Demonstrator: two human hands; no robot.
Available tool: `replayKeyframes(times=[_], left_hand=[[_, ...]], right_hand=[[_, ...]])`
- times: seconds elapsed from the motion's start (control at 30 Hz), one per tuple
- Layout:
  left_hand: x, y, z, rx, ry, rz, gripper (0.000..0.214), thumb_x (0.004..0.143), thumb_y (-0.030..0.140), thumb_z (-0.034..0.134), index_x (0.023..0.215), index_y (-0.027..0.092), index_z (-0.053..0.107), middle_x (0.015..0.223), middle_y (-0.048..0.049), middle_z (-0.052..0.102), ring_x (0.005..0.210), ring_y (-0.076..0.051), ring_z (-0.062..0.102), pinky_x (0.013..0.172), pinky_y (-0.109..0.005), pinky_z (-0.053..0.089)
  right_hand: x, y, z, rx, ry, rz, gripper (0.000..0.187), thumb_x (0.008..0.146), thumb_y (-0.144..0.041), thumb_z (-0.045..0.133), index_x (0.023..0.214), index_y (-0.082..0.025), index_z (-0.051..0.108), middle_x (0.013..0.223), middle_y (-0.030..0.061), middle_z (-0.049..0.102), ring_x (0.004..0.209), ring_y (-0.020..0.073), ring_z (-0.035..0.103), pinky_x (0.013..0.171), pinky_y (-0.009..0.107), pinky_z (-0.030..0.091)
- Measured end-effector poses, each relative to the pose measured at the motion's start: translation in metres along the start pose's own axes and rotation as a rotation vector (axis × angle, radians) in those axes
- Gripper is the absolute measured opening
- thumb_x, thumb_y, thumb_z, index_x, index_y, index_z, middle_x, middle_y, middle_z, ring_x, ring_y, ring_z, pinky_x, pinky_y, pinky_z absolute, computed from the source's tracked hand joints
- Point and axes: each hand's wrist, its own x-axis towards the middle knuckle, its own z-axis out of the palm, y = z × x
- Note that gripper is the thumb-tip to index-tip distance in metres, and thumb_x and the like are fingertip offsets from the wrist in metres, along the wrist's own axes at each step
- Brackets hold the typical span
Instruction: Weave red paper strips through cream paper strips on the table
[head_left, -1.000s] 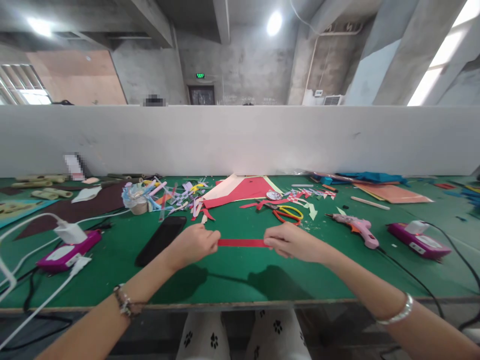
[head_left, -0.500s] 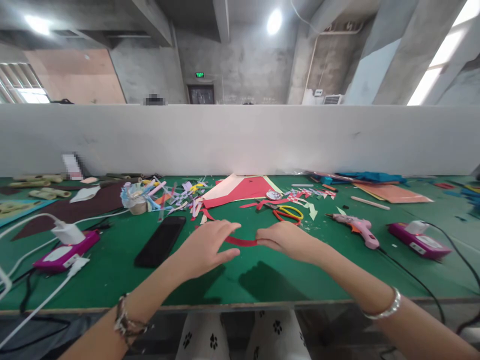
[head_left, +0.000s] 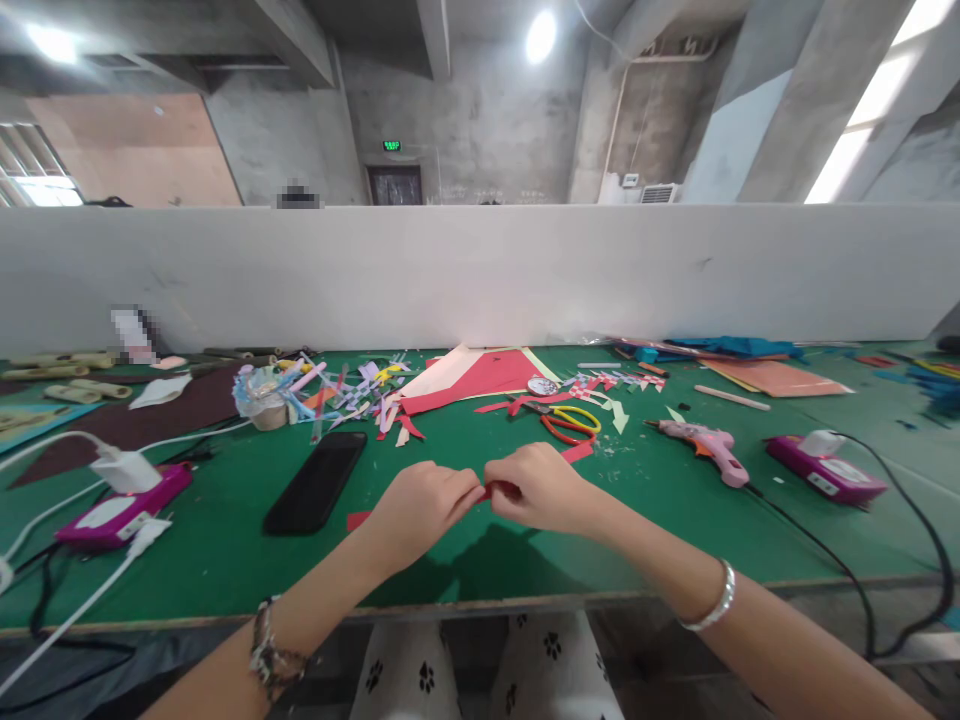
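Note:
My left hand (head_left: 421, 505) and my right hand (head_left: 534, 486) meet over the green table (head_left: 225, 540), both pinched on a red paper strip (head_left: 496, 489). Only a small bit of the strip shows between the fingertips. One red end pokes out right of my right hand at about the scissors, and another red bit shows left of my left hand. A bracelet is on each wrist.
A black phone (head_left: 317, 481) lies left of my hands. Red-and-yellow scissors (head_left: 568, 421), red paper sheets (head_left: 480, 378) and coloured scraps (head_left: 330, 392) lie behind. A pink glue gun (head_left: 703, 445) and purple devices (head_left: 823, 468) (head_left: 124, 501) with cables flank the area. A white partition (head_left: 480, 275) backs the table.
The red strip was held stretched straight between my hands. My hands have come together, bending the strip, so now its middle is pinched between touching fingertips.

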Motion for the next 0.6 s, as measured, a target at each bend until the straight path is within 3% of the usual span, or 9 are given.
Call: replayKeyframes(times=[0.1,0.2,0.33,0.47,0.53,0.6], left_hand=[[-0.002,-0.001,0.0,0.007,0.071,0.052,0.047,0.091,0.028,0.016,0.058,0.018,0.048,0.045,0.0023,0.052,0.041,-0.011,0.045,0.044,-0.023,0.027],[-0.006,-0.008,-0.001,-0.005,0.061,0.024,0.047,0.091,0.029,0.014,0.06,0.017,0.048,0.049,0.0017,0.053,0.045,-0.01,0.049,0.045,-0.022,0.029],[-0.018,-0.024,-0.002,-0.013,-0.006,-0.044,0.047,0.091,0.032,0.013,0.063,0.017,0.047,0.053,0.0013,0.055,0.048,-0.01,0.051,0.045,-0.021,0.03],[-0.028,-0.036,0.0,0.052,-0.004,-0.058,0.048,0.091,0.031,0.011,0.06,0.017,0.045,0.049,0.0018,0.053,0.045,-0.009,0.049,0.043,-0.02,0.029],[-0.028,-0.036,0.002,0.084,0.004,-0.028,0.048,0.091,0.03,0.011,0.06,0.017,0.046,0.048,0.0019,0.053,0.044,-0.009,0.049,0.042,-0.02,0.027],[-0.024,-0.034,0.004,0.103,-0.002,0.03,0.047,0.091,0.028,0.012,0.062,0.017,0.047,0.049,0.0018,0.053,0.044,-0.009,0.05,0.041,-0.021,0.027]], right_hand=[[-0.003,0.004,-0.001,-0.013,0.009,0.038,0.013,0.061,-0.018,0.04,0.051,-0.019,0.047,0.041,-0.0035,0.042,0.04,0.0079,0.023,0.043,0.021,0.015],[-0.012,0.017,-0.003,-0.064,0.061,0.078,0.014,0.059,-0.017,0.038,0.049,-0.018,0.047,0.039,-0.0026,0.042,0.04,0.0081,0.025,0.043,0.021,0.015],[-0.034,0.052,-0.006,-0.129,0.127,0.18,0.015,0.058,-0.016,0.036,0.047,-0.018,0.046,0.039,-0.0017,0.043,0.039,0.0081,0.031,0.044,0.02,0.019],[-0.058,0.09,-0.012,-0.191,0.148,0.375,0.017,0.061,-0.017,0.036,0.048,-0.019,0.047,0.041,-0.0006,0.048,0.038,0.0095,0.037,0.043,0.02,0.022],[-0.062,0.093,-0.016,-0.159,0.214,0.463,0.02,0.066,-0.018,0.035,0.053,-0.018,0.049,0.043,-0.0003,0.05,0.038,0.0104,0.041,0.043,0.021,0.027],[-0.056,0.08,-0.018,-0.095,0.291,0.401,0.025,0.074,-0.02,0.032,0.063,-0.018,0.054,0.054,0.0018,0.057,0.048,0.0121,0.05,0.05,0.022,0.034]])
